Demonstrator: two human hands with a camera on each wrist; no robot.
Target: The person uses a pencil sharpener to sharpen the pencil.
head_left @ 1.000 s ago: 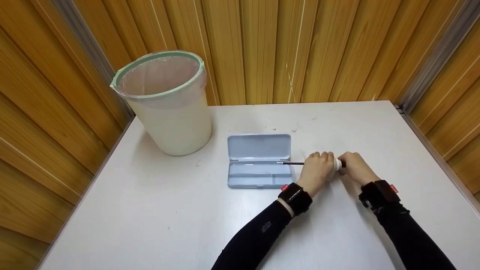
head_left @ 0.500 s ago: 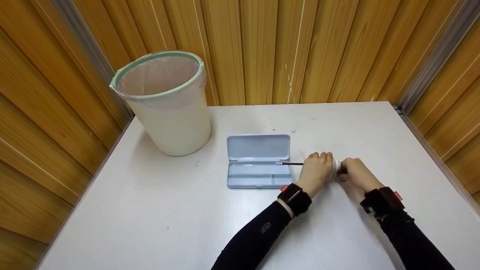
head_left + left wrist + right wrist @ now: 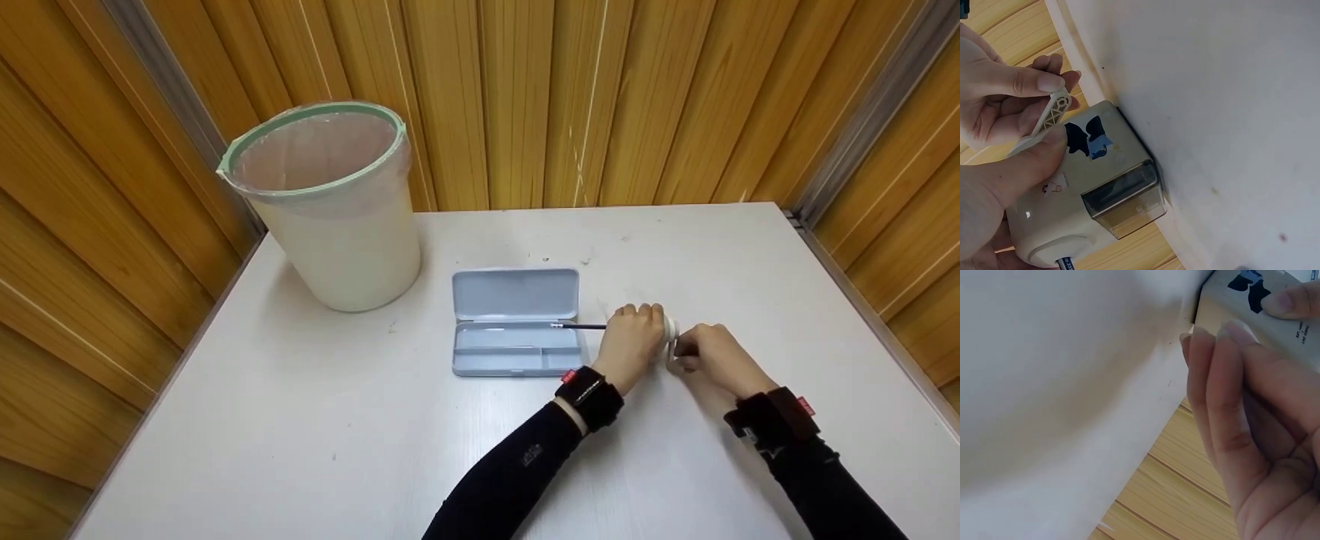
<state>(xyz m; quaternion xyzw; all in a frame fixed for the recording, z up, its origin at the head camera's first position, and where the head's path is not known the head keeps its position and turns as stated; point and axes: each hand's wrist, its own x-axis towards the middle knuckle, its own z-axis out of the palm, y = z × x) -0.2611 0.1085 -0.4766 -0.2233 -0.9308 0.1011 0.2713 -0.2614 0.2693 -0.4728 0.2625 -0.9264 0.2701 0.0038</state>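
My left hand [image 3: 631,341] holds a cream-coloured crank pencil sharpener [image 3: 1129,149] down on the white table, thumb across its stickered side. A dark pencil [image 3: 581,327] sticks out of the sharpener to the left, over the pencil case; only a short blue piece of it shows in the left wrist view. With thumb and fingers my right hand [image 3: 716,356] pinches the end of the crank handle [image 3: 1051,115]; the knob itself is hidden behind the fingers. A see-through shavings drawer [image 3: 1131,208] is fitted in the sharpener.
An open light-blue pencil case [image 3: 517,294] with compartments lies left of my hands. At the back left stands a cream bin [image 3: 352,255] with a green rim and plastic liner. Small specks dot the table [image 3: 300,420]; wood-look panels [image 3: 517,105] close off the back.
My right hand has moved down and slightly right, turning with the crank, and a light crank arm now shows beside the sharpener. My left hand and the pencil stay nearly where they were.
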